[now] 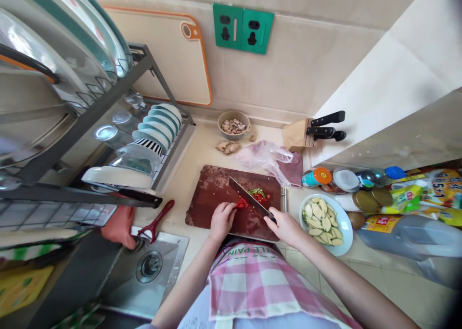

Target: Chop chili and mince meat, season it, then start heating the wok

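Note:
My right hand [283, 227] is closed around the dark handle of a kitchen knife [248, 195]. The blade slants up and left over a dark red cutting board [212, 184]. My left hand [222, 221] rests on the board's near edge, left of the blade. Its fingers are bent together at a piece of red chili pepper [240, 203], partly hidden by the fingertips. Beyond the blade lie chopped green and red pepper bits [258, 193] in a small heap.
A plate of sliced pale vegetable [322, 221] stands right of the board. Behind are a bowl of chopped pieces [234, 125], ginger [228, 147], a plastic bag [269, 157] and a knife block [296, 133]. A sink [122, 281], red peeler [156, 223] and dish rack [169, 168] are left.

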